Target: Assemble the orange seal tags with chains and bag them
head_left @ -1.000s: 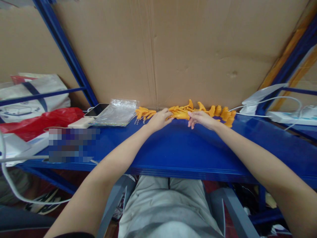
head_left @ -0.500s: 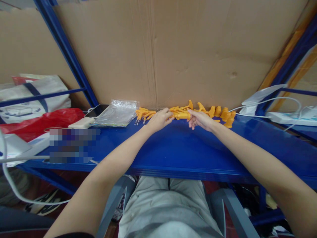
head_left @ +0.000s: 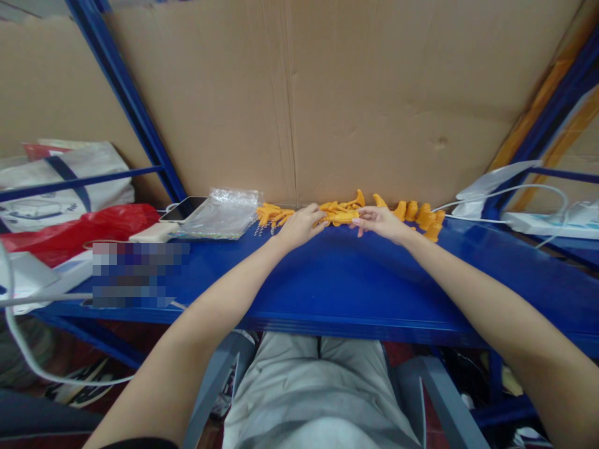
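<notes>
Item: long orange plastic part [head_left: 344, 217], far middle of the blue metal desk [head_left: 337, 280], against the brown cardboard wall [head_left: 374, 100]. I see its long axis running left to right, spanning both hands. My left hand [head_left: 299, 226] pinches its left end, fingers curled. My right hand [head_left: 381, 222] pinches the right end, fingers loosely bent. Both hands equally near. Adjacent: heap of small orange plastic pieces [head_left: 418, 217] right; more orange pieces [head_left: 272, 214] and clear plastic bag [head_left: 219, 212] left.

Pretty even, soft indoor light, faint sheen on the blue tabletop [head_left: 355, 280] (wide-angle lens bends the edges), corners slightly soft.
</notes>
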A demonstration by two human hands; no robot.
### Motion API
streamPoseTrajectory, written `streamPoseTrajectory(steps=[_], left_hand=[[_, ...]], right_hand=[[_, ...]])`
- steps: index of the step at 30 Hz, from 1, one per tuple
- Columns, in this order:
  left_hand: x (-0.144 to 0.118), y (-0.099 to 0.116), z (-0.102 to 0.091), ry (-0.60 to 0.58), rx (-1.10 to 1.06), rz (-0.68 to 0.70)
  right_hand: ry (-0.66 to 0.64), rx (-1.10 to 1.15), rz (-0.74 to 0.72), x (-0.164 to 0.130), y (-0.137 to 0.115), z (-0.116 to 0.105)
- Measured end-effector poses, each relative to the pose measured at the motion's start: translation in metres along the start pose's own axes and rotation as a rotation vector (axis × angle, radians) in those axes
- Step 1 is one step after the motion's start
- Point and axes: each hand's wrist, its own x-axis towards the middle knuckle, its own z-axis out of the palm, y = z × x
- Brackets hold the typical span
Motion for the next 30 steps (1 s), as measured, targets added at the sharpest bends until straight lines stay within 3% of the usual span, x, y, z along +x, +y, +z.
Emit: streamPoseTrajectory(steps=[21, 24, 26, 30], left_hand=[[0.0, 0.002, -0.002, -0.014, -0.004, -0.008], [0.001, -0.002, -0.001, 0.071, -0.06, -0.011], [0.0, -0.007, -0.001, 0.093, -0.057, -0.048], [-0.006, -0.017, -0.004, -0.07, 0.067, -0.263]], right_hand=[[-0.032, 0.005, 0.034, -0.005, -0.01, 0.001], [0.079, 0.005, 0.017, 0.002, -0.004, -0.008], [0.227, -0.021, -0.017, 0.008, 0.003, -0.021], [0.551, -0.214, -0.133, 0.016, 0.016, -0.05]])
